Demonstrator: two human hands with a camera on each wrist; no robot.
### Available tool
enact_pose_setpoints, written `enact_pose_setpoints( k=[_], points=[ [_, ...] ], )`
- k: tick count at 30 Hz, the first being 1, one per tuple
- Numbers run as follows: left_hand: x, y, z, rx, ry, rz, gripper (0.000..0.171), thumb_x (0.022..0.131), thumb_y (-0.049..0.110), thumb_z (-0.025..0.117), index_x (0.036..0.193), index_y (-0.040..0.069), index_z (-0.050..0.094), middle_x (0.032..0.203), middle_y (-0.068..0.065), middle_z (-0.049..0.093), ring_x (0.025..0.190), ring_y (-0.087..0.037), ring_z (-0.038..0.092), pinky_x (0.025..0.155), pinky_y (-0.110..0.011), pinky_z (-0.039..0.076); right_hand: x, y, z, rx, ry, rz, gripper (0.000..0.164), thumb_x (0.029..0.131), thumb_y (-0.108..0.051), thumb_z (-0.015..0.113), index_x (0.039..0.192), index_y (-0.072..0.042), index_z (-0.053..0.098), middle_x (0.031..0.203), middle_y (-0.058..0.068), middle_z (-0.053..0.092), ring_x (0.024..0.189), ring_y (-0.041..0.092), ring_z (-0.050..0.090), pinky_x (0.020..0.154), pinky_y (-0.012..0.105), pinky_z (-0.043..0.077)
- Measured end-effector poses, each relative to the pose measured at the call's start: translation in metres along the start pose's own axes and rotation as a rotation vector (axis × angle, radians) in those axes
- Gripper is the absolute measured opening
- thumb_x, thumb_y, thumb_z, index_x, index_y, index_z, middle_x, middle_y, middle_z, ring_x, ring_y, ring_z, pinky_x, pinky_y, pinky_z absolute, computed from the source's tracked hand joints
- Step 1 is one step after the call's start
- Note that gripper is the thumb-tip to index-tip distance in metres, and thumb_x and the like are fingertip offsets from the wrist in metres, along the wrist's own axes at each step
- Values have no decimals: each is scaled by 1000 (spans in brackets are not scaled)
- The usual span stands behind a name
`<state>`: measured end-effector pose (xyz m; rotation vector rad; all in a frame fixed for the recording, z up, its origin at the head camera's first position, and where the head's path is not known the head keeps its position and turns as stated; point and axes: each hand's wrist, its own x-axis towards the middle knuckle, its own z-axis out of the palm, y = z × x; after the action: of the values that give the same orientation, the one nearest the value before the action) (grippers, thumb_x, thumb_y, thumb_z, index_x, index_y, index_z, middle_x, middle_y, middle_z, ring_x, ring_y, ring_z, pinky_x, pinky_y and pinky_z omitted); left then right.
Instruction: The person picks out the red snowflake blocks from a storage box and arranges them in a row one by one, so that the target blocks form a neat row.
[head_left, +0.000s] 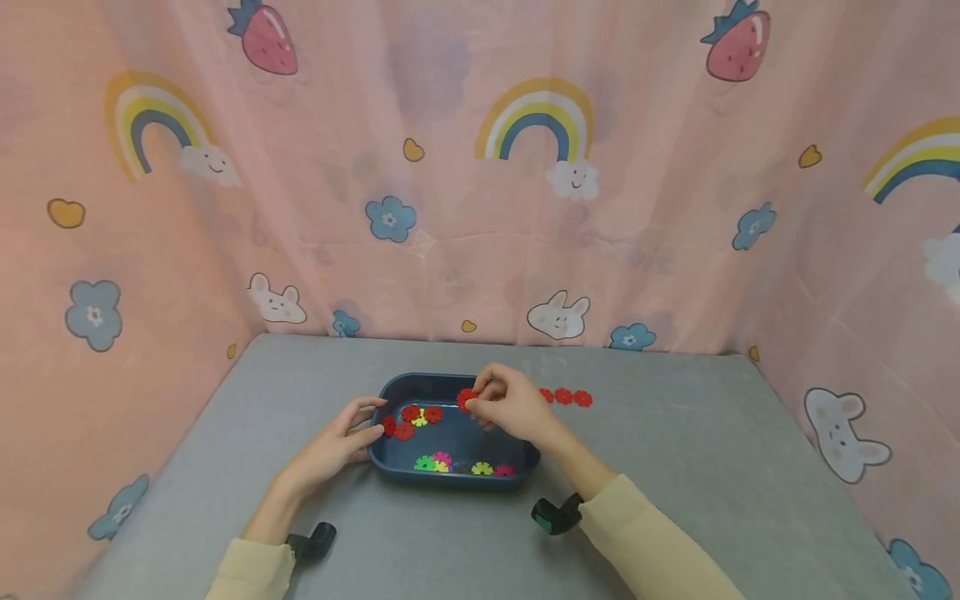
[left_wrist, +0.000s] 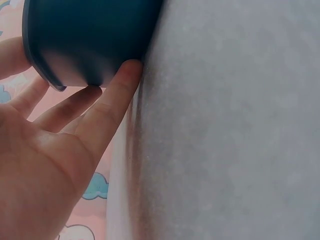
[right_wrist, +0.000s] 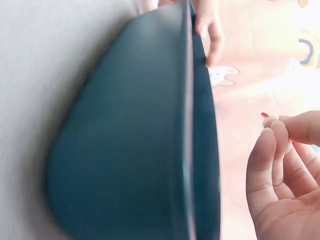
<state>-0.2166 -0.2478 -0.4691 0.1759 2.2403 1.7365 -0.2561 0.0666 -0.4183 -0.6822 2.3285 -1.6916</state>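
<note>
A dark blue plastic basin (head_left: 465, 478) stands on the table with several snowflake building discs in it. My left hand (head_left: 341, 442) holds its left end: in the left wrist view some fingers (left_wrist: 112, 102) lie against the outer wall while another digit reaches the rim. Above the basin, toward its back right, my right hand (head_left: 512, 404) pinches a red snowflake disc (head_left: 466, 400) between thumb and fingertips. Only a thin red edge of that disc (right_wrist: 264, 115) shows in the right wrist view. Red discs (head_left: 404, 431) lie near my left fingertips inside the basin.
Behind my right hand, a row of red discs (head_left: 564, 396) lies on the grey table (head_left: 675, 450), partly hidden by the hand. Green, pink and yellow discs (head_left: 425, 463) lie along the basin's near side. A printed pink curtain (head_left: 465, 267) encloses the table's back and sides.
</note>
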Motion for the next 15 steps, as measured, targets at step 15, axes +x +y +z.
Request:
enact_pose_setpoints(
  k=[15],
  points=[
    [1,-1,0,4,4,-5,50,105,26,59,149,17,38,163,-24,21,142,-44,39,101,-49,51,-30,7,-74,-168,125,49,19,93,-9,73,102,-3,57,82,16,70,69,37,65,63,39,59]
  ],
)
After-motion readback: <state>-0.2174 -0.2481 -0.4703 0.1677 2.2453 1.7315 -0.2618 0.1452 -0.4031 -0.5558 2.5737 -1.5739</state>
